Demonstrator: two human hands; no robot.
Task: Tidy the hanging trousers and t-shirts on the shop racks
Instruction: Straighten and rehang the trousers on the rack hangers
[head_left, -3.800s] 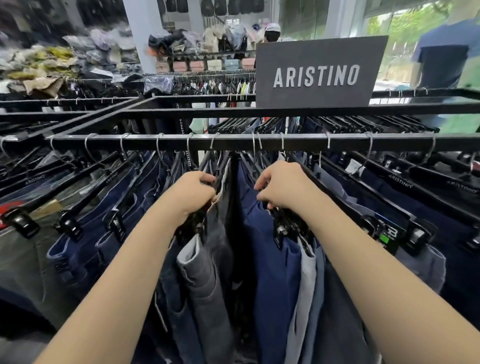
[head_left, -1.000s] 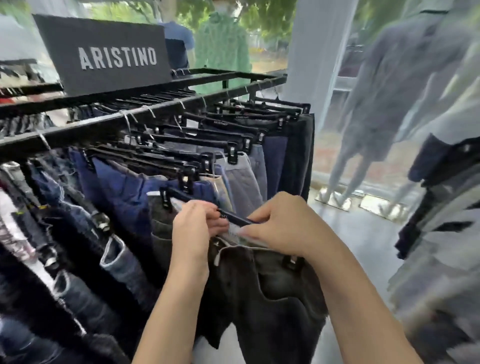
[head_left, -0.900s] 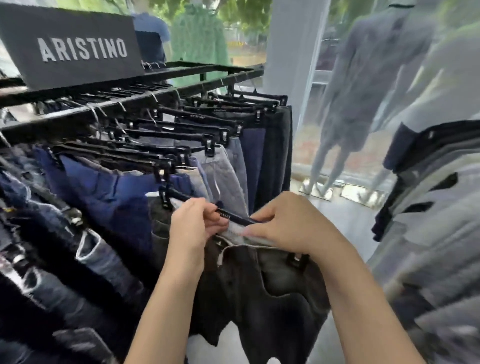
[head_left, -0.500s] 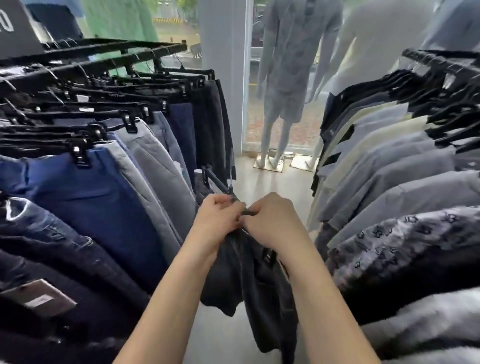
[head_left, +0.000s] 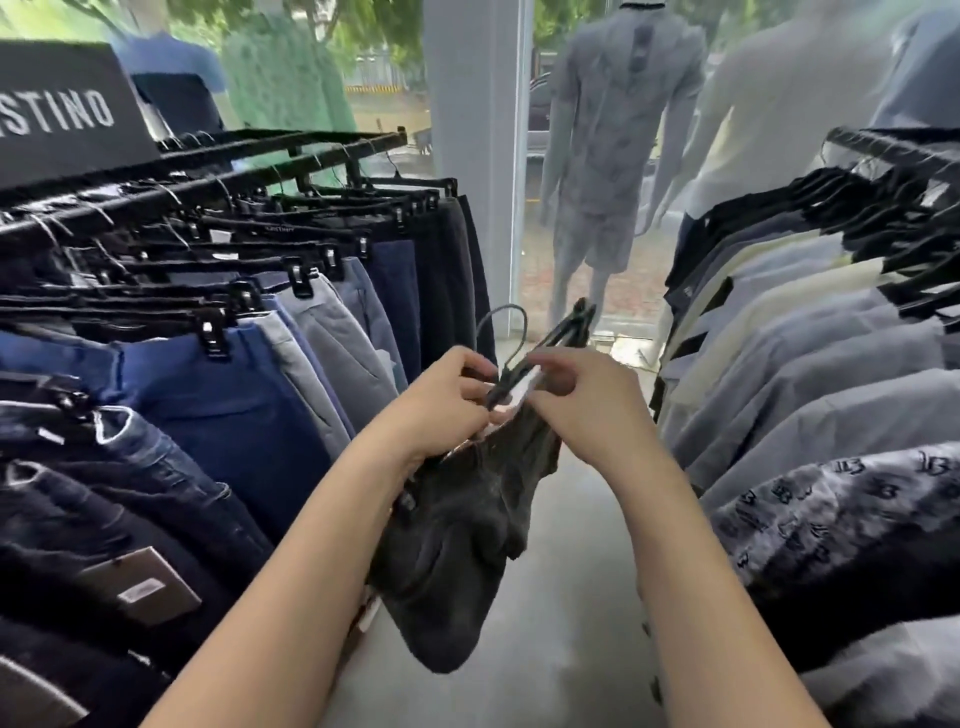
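A pair of dark grey trousers (head_left: 462, 540) hangs in the aisle between two racks, off the rail. It is clipped to a black clip hanger (head_left: 550, 338) whose hook points up. My left hand (head_left: 441, 400) pinches the waistband and the near clip. My right hand (head_left: 582, 400) grips the hanger bar and the waistband beside it. On the left, the black trouser rack (head_left: 249, 171) carries blue, grey and dark trousers (head_left: 223, 400) on clip hangers. On the right hangs a row of grey and pale t-shirts (head_left: 810, 364).
A grey floor aisle (head_left: 566, 623) runs between the racks toward a pillar (head_left: 478, 156) and a window with mannequins (head_left: 613, 156). A dark brand sign (head_left: 62, 114) stands on the left rack. A paper tag (head_left: 140, 587) hangs from jeans at lower left.
The dark trousers on their hanger came off the left rack into the aisle. The hanger has tilted up, its hook now showing above my hands. My view swung right.
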